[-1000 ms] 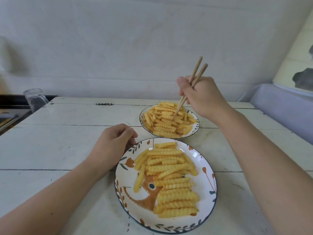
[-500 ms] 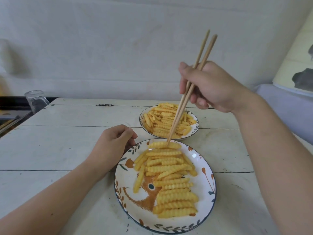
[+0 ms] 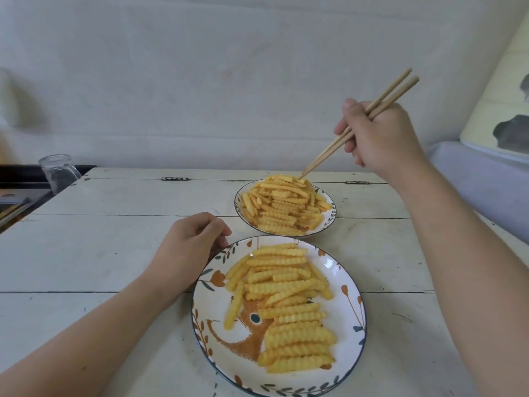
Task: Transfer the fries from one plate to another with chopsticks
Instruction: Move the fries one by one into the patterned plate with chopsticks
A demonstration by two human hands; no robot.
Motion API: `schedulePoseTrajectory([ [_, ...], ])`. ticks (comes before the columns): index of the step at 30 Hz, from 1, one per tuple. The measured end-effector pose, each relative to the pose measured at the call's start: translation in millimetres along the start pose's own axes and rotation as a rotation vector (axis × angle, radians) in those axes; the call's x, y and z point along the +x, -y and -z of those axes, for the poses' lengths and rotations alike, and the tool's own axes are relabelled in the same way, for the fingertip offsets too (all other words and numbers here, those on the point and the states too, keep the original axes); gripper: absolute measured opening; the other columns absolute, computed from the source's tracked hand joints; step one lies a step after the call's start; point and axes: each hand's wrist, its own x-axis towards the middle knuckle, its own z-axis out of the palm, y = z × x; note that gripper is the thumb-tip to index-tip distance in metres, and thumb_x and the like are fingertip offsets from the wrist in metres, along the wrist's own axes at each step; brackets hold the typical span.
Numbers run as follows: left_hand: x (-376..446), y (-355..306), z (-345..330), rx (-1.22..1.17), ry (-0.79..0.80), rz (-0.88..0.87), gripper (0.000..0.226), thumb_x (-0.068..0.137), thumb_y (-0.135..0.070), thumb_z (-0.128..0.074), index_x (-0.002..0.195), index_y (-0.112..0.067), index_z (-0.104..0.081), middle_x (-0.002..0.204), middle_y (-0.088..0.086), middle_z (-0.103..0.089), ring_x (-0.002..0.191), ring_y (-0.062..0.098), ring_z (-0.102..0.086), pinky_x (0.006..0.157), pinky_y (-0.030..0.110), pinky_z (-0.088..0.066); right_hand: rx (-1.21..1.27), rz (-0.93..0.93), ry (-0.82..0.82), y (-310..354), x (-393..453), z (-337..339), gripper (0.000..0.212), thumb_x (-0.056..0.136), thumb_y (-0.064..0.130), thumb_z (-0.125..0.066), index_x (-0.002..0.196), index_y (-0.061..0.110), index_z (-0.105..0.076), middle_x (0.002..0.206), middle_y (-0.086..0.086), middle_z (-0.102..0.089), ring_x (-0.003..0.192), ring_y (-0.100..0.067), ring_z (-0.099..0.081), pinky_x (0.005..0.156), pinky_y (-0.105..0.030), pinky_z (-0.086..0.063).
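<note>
While the left hand (image 3: 189, 247), fingers loosely curled and empty, steadies the near plate (image 3: 353, 319) at ten o'clock, the right hand (image 3: 380, 136) pinches chopsticks (image 3: 329, 150), tips together, reaching the far plate's (image 3: 329, 222) fries (image 3: 283, 207) at twelve.

One view only, worn on the person's head. It looks forward and down over the white-painted plank table (image 3: 114, 253), close above the near floral-rimmed white plate (image 3: 337, 265). Both forearms enter from the near edge. The far white wall (image 3: 200, 67) fills the upper half, curved by the wide-angle lens.
</note>
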Motion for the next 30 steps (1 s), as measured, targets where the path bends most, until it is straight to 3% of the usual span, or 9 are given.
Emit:
schedulePoseTrajectory([
  [4, -1, 0, 0, 0.003, 0.004, -0.005, 0.027, 0.102, -0.016, -0.054, 0.084, -0.009, -0.073, 0.07, -0.001, -0.069, 0.062, 0.013, -0.058, 0.064, 0.03, -0.049, -0.066, 0.006, 0.055, -11, -7, -13, 0.043, 0.102, 0.037, -0.052, 0.076, 0.008, -0.07, 0.05, 0.007, -0.057, 0.039, -0.005, -0.049, 0.043, -0.016, -0.038],
  [11, 1, 1, 0, 0.005, 0.005, -0.007, 0.027, 0.101, -0.017, -0.054, 0.083, -0.011, -0.074, 0.071, -0.001, -0.069, 0.061, 0.012, -0.058, 0.064, 0.03, -0.048, -0.155, 0.044, 0.103, -10, -12, -20, 0.045, 0.103, 0.039, -0.049, 0.076, 0.008, -0.069, 0.056, -0.003, -0.058, 0.038, -0.005, -0.052, 0.05, -0.022, -0.04],
  [15, 1, 1, 0, 0.005, 0.003, -0.004, 0.028, 0.102, -0.017, -0.054, 0.083, -0.011, -0.074, 0.071, -0.001, -0.069, 0.061, 0.011, -0.058, 0.062, 0.028, -0.048, -0.193, 0.095, 0.146, -9, -16, -25, 0.047, 0.104, 0.043, -0.046, 0.077, 0.009, -0.065, 0.052, 0.01, -0.058, 0.041, -0.002, -0.054, 0.05, -0.017, -0.04],
  [18, 1, 1, 0, 0.003, 0.003, -0.004, 0.028, 0.102, -0.017, -0.054, 0.082, -0.011, -0.074, 0.07, -0.002, -0.069, 0.06, 0.011, -0.058, 0.063, 0.029, -0.048, -0.198, 0.159, 0.118, -6, -15, -24, 0.048, 0.103, 0.046, -0.045, 0.073, 0.014, -0.064, 0.052, 0.021, -0.058, 0.048, -0.003, -0.055, 0.055, -0.024, -0.043],
  [24, 1, 2, 0, 0.003, 0.009, -0.001, 0.029, 0.103, -0.018, -0.054, 0.082, -0.011, -0.073, 0.068, -0.003, -0.069, 0.06, 0.013, -0.059, 0.065, 0.032, -0.049, 0.056, 0.119, 0.018, 34, -10, 6, 0.055, 0.104, 0.047, -0.044, 0.069, 0.008, -0.062, 0.05, -0.008, -0.053, 0.034, -0.014, -0.047, 0.038, -0.024, -0.037],
  [30, 1, 2, 1, 0.023, 0.01, -0.004, 0.032, 0.103, -0.022, -0.054, 0.078, -0.015, -0.073, 0.073, 0.006, -0.071, 0.064, 0.018, -0.058, 0.068, 0.036, -0.047, 0.252, 0.017, 0.266, 58, -21, 14, 0.06, 0.104, 0.048, -0.042, 0.066, 0.006, -0.062, 0.045, -0.008, -0.05, 0.032, -0.021, -0.041, 0.038, -0.025, -0.034],
])
